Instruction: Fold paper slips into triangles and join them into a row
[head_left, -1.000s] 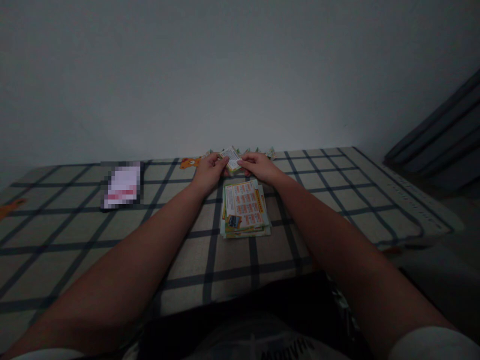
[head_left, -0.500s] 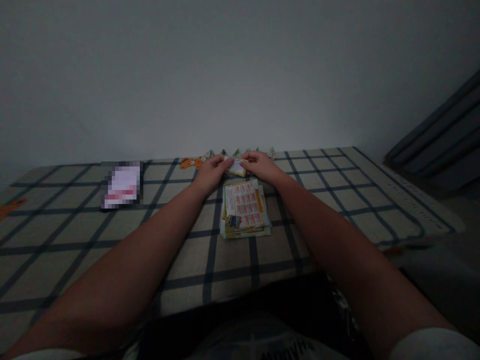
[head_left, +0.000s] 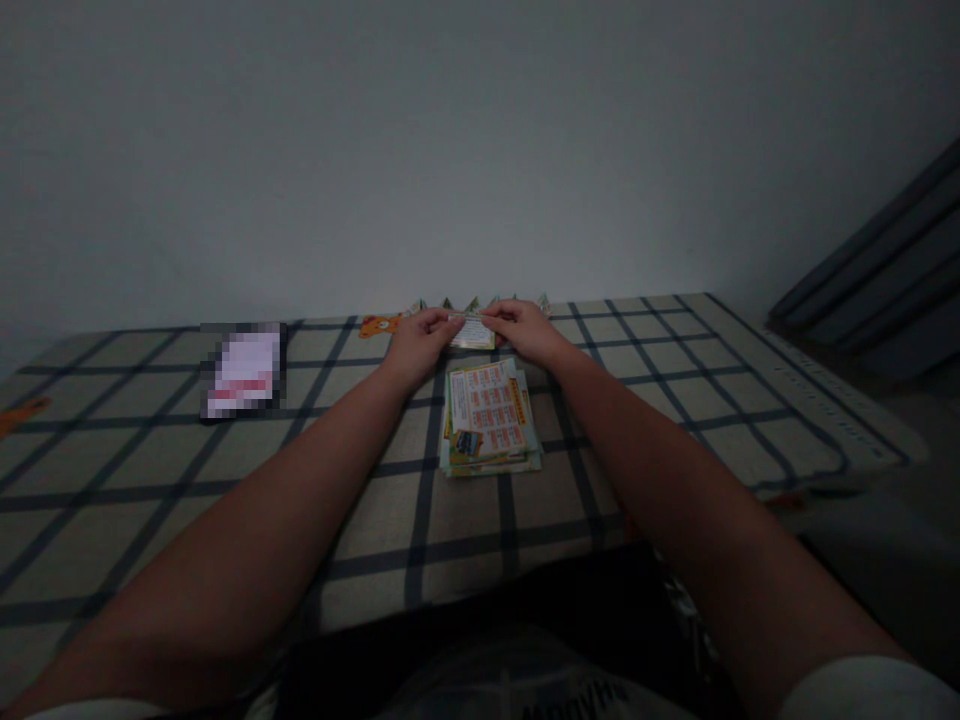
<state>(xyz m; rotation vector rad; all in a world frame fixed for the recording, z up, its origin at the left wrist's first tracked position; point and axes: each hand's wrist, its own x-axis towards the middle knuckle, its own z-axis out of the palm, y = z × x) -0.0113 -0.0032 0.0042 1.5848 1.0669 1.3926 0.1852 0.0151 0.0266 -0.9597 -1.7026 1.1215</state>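
Between my two hands is a small printed paper (head_left: 472, 331), held just beyond a stack of printed sheets. My left hand (head_left: 421, 343) pinches its left end, and my right hand (head_left: 523, 331) pinches its right end. The stack of printed sheets (head_left: 491, 415) lies on the checked cloth, nearer to me, its edges slightly uneven. Behind my hands, several small folded paper pieces (head_left: 472, 304) stand in a row along the wall, partly hidden by my fingers.
A checked tablecloth (head_left: 337, 470) covers the table up to the pale wall (head_left: 480, 150). On the left lies a phone-like object (head_left: 244, 370), its screen pixelated. An orange bear print (head_left: 378, 326) shows near the wall. Dark grey folds of fabric (head_left: 885, 260) hang at far right.
The held paper has turned slightly and now sits more level between my hands. Both hands have shifted only a little; the stack has stayed put.
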